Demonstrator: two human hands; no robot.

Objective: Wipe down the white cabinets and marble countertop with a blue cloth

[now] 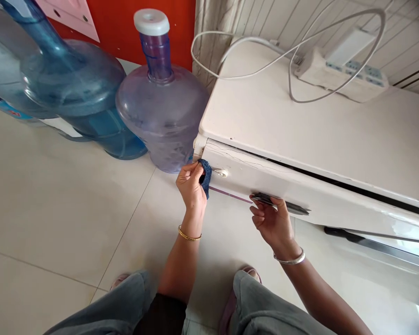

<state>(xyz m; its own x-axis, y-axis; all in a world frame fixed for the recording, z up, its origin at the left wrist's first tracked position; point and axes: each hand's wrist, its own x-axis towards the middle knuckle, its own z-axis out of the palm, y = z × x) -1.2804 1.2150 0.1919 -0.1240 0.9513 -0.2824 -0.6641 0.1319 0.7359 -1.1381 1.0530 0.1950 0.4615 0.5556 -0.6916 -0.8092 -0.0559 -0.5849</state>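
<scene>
My left hand (192,184) pinches a crumpled dark blue cloth (205,177) against the left end of a white drawer front (237,174). Just right of the cloth, a small whitish fitting (220,172) sticks out from that front. My right hand (270,218) has its fingers closed on a long, dark, flat piece (295,207) that looks like the drawer handle; my fingers hide part of it. A dark gap runs between the drawer front and the white cabinet top (265,111). Thin cracks mark the drawer's upper edge.
A purple-tinted water bottle (160,102) with a white cap stands close left of the cabinet, beside blue water bottles (77,79). On the cabinet top lie a power strip (345,77) and a looped white cable (251,74). A black-ended bar (345,235) sits at lower right.
</scene>
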